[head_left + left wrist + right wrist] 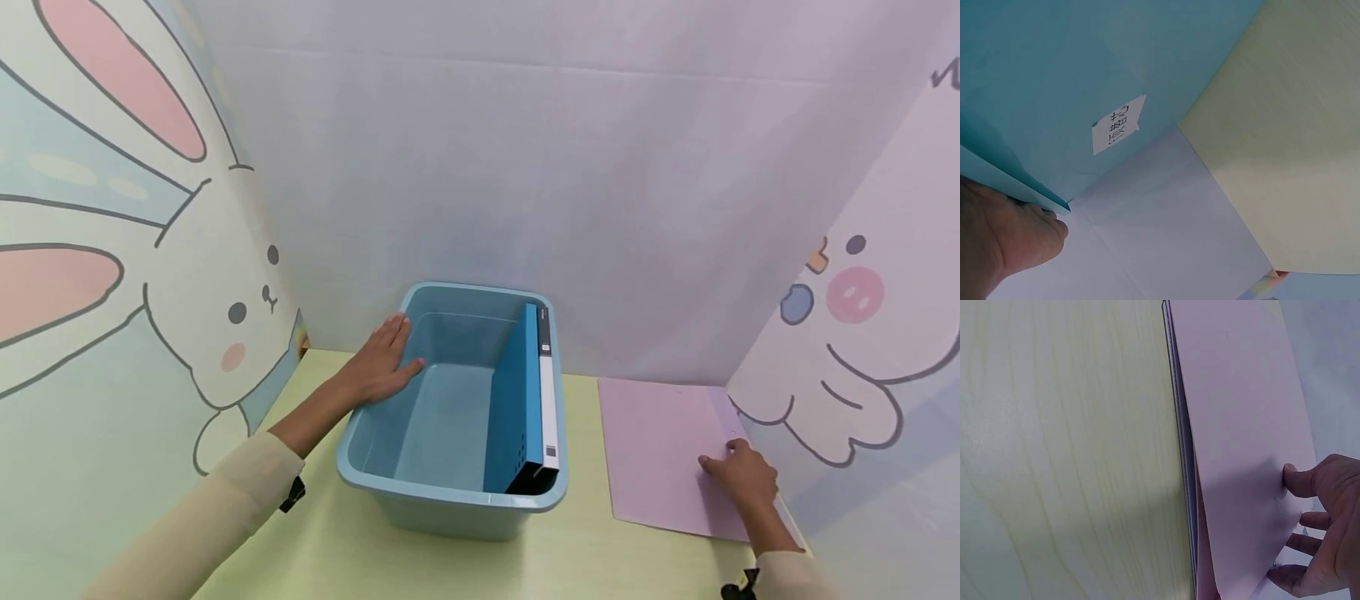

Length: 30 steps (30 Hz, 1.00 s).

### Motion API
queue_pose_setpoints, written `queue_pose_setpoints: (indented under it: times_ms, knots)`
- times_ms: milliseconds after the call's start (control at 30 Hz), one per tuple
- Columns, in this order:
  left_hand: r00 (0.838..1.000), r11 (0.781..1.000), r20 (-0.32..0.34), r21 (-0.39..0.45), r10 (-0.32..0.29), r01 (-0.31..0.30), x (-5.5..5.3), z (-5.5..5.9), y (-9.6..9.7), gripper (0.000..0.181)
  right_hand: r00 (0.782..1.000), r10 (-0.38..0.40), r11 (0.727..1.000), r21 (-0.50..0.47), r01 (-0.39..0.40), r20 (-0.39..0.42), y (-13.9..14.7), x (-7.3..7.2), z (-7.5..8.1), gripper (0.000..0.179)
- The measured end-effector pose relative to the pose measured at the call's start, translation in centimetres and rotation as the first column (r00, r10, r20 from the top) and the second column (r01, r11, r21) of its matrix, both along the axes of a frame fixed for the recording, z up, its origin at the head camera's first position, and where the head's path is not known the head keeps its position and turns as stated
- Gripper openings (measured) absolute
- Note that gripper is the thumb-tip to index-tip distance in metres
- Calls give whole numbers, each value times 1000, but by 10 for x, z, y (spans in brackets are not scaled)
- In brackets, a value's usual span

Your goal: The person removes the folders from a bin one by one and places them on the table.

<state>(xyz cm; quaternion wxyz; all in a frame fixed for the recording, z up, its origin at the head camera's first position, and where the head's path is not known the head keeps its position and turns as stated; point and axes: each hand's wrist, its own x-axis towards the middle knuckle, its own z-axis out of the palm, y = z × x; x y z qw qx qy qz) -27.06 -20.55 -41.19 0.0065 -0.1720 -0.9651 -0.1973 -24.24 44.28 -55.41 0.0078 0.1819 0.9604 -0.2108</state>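
A light-blue plastic tub (453, 500) stands on the table. My left hand (378, 367) rests on its left rim, fingers straight and the thumb reaching over the inside. In the left wrist view, that hand (1013, 234) lies against the rim, and a white handwritten label (1119, 125) is stuck on the tub's outer wall. At the right lies a pink folder (660, 458). My right hand (746, 479) grips its right edge. In the right wrist view, the thumb presses on the cover (1241, 444) while the fingers bend at the edge side. Layered edges show along the folder's left.
Inside the tub, a blue file binder (517, 400) stands upright along the right wall, beside a white and black spine (549, 400). The pale yellow table (592, 550) meets a plain curtain (525, 167) behind. Cartoon-printed side walls (202, 350) close off left and right.
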Motion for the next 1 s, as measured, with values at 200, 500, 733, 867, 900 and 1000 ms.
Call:
queue_pose_setpoints:
  times_ms: [200, 500, 733, 867, 900, 1000]
  knots:
    - [1000, 1000, 5, 6, 0, 0, 0, -1, -1, 85, 1000, -4, 1000, -10, 5, 9, -3, 1, 1, 80]
    - [1000, 1000, 6, 9, -3, 3, -2, -1, -1, 83, 995, 23, 999, -34, -26, -98, -10, -3, 5, 79]
    - [1000, 1000, -7, -2, -8, 8, -1, -3, -1, 82, 991, 23, 997, -68, -31, -128, -23, -14, 18, 80]
    - [1000, 1000, -13, -10, -8, 8, 0, -2, -1, 79, 987, 60, 996, -55, -69, -151, -31, -20, 30, 77]
    - [1000, 1000, -13, -14, -7, 7, 0, -2, 0, 78, 985, 72, 995, -52, -81, -157, -34, -22, 35, 77]
    - [1000, 1000, -23, -25, -10, 9, 1, -1, 1, 76, 978, 111, 991, -50, -121, -175, -44, -25, 50, 75]
